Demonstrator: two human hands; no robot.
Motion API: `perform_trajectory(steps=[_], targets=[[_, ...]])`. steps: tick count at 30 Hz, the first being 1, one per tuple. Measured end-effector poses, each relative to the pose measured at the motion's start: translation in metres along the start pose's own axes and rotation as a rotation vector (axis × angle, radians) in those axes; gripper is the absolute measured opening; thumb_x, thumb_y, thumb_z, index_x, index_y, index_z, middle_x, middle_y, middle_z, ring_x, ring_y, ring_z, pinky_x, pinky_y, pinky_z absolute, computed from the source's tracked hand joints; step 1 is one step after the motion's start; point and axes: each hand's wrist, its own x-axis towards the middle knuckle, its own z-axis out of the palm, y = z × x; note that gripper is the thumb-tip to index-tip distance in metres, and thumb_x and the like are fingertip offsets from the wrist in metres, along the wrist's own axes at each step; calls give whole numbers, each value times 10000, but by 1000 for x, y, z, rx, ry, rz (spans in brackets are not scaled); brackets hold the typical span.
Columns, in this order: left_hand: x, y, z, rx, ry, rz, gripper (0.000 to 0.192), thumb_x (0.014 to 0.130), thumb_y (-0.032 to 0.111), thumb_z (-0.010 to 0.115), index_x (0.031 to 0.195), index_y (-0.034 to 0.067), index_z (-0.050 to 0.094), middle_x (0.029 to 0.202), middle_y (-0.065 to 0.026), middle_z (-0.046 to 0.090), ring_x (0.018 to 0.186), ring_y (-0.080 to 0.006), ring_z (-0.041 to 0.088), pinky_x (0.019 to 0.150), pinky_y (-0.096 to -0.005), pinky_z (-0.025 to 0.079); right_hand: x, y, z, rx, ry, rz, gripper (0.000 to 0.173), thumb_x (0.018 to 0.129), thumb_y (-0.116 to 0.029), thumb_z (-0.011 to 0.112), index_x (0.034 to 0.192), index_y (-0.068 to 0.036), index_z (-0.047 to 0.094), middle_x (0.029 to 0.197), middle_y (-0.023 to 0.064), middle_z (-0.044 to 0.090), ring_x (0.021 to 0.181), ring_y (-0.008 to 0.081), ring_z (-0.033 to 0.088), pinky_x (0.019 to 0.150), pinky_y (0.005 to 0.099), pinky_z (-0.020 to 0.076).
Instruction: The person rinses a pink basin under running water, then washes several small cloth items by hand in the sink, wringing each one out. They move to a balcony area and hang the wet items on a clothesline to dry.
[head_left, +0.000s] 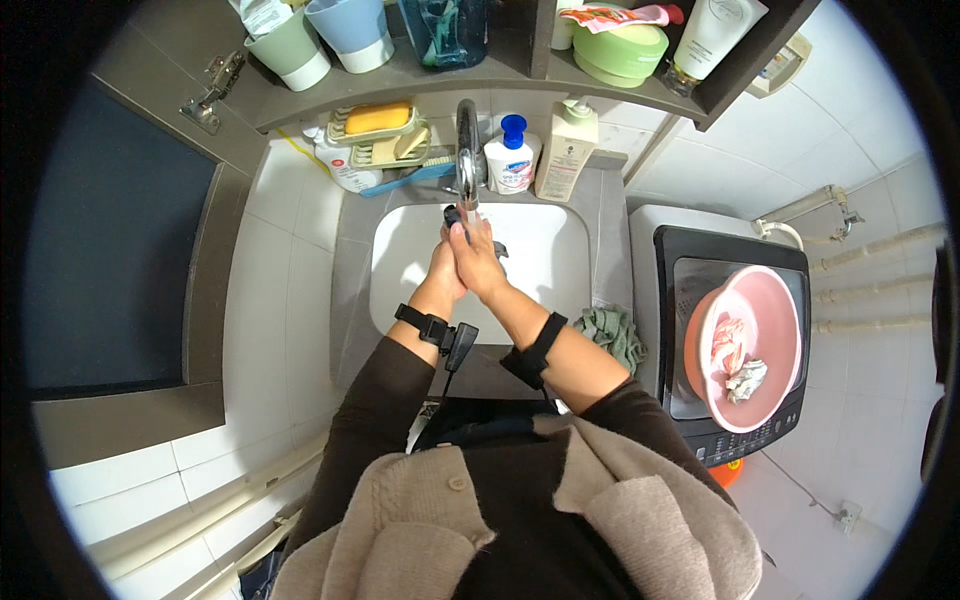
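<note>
Both hands are pressed together under the chrome faucet (467, 142), over the white washbasin (397, 292). Water runs from the spout onto my fingers. Between the palms is a small dark cloth (451, 216), mostly hidden; dark parts of it stick out above my left hand (444, 266) and to the right of my right hand (480, 259). The right hand lies partly over the left. Each forearm wears a black strap, the left one with a small black device (450, 339) on it.
Behind the basin stand a hand-soap bottle (513, 161), a pump bottle (566, 154), a blue brush (409, 180) and stacked soap dishes (382, 139). A green cloth (611, 335) lies on the counter's right. A pink basin (780, 330) rests on the washing machine (671, 225). A shelf (420, 86) overhangs the back.
</note>
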Motion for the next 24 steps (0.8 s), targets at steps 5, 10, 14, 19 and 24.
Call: perform_trajectory(steps=[5,10,14,19,24], targets=[[-3,3,-1,120,40,-103,444,941,457,336,1195,118,470,1113,-50,564,989,-200,534,870,-363,423,2,-1,1,269,57,161,562,943,-426,321,1342,-31,338,1268,235,427,1178,319,401,1002,384,290],[-3,8,-1,249,106,-117,416,942,423,352,1213,123,450,1160,-62,535,1060,-201,498,893,-377,406,5,0,-3,352,-64,195,526,950,-391,325,1353,-52,325,1274,215,417,1150,316,429,986,390,318],[0,12,-7,127,-6,-86,427,934,414,389,1244,121,399,1233,-81,478,1085,-241,498,911,-416,407,5,6,6,170,15,115,537,950,-414,306,1327,-34,349,1249,197,446,1128,297,448,966,393,342],[3,10,-10,228,18,-121,412,938,407,391,1203,100,462,1196,-81,510,1084,-219,498,919,-368,403,11,8,7,613,49,281,524,953,-426,300,1218,4,442,1099,189,555,945,271,561,826,395,454],[-4,18,-3,133,-116,16,614,894,532,394,1339,115,329,1288,-59,448,1139,-241,463,950,-461,366,0,-2,1,110,-201,-72,622,910,-438,395,1353,-11,306,1403,260,244,1333,392,139,1095,405,119]])
